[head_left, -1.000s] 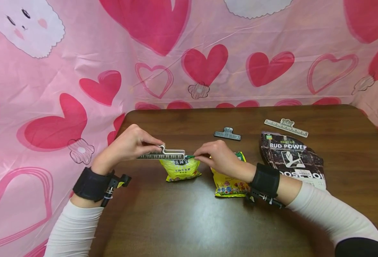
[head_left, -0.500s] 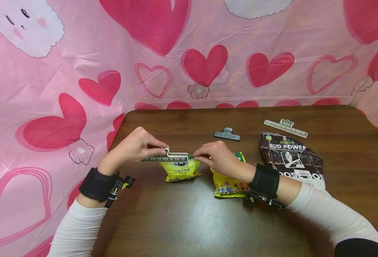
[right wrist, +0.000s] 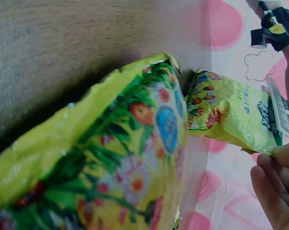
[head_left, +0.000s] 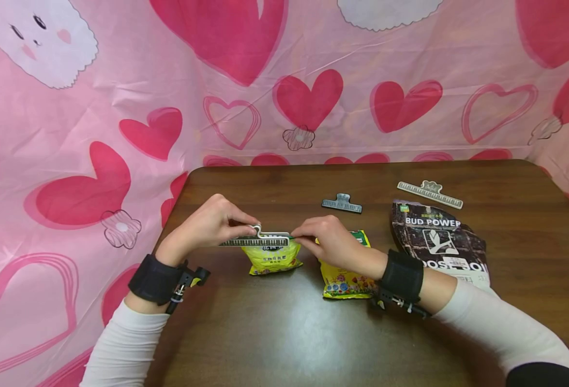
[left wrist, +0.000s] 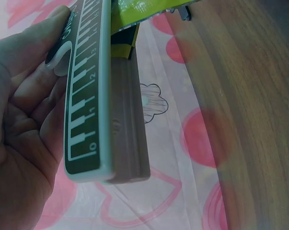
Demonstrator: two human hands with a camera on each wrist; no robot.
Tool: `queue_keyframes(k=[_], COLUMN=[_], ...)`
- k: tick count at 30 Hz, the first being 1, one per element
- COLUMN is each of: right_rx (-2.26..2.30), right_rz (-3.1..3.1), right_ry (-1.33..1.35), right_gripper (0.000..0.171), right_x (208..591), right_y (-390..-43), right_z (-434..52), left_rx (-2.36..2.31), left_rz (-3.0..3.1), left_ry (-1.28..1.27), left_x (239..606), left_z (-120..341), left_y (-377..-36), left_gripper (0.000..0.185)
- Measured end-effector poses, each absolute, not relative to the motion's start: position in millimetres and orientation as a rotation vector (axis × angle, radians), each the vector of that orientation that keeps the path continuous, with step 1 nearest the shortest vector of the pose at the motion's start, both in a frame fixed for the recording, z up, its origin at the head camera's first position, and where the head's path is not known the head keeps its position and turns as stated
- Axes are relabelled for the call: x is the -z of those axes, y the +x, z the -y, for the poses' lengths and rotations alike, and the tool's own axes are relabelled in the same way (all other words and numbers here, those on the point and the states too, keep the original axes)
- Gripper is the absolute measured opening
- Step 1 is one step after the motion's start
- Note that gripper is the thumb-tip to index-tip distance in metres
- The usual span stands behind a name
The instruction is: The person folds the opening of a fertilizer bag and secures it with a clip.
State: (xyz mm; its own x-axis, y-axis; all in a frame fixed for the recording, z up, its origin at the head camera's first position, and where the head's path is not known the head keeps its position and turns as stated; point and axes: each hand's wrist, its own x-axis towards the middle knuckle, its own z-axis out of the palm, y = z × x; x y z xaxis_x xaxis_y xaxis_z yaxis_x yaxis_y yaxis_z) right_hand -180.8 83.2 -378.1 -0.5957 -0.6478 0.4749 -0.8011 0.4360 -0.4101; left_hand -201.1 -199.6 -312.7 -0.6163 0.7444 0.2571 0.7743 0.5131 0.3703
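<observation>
My left hand grips the handle of a long bag clip printed with piano keys. The clip lies across the top of a small yellow bag with dark lettering. In the left wrist view the clip has its two bars spread apart, and the bag's yellow-green edge shows at their far end. My right hand pinches the bag's top right corner between thumb and finger. In the right wrist view the bag shows printed flowers on its lower part.
A second yellow bag lies partly under my right forearm. Beyond it are a small dark clip and a longer whitish clip. A dark bag lies at the right on the brown table, with pink heart cloth behind.
My left hand has moved right and slightly down, sliding the clip farther along the bag's top to near my right fingertips. My right hand keeps its pinch and hardly moves.
</observation>
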Motion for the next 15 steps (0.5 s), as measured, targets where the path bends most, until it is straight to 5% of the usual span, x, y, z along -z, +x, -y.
queue_keyframes(k=[15], right_rx=[-1.032], right_rz=[2.521], right_ry=[1.176], right_gripper=[0.012], right_x=[375.9], right_y=[-177.2], right_z=[-86.6], left_rx=[0.738], left_rz=[2.709], left_ry=[-1.329], left_x=[316.7], left_z=[194.4], left_y=[-201.2], left_gripper=[0.023])
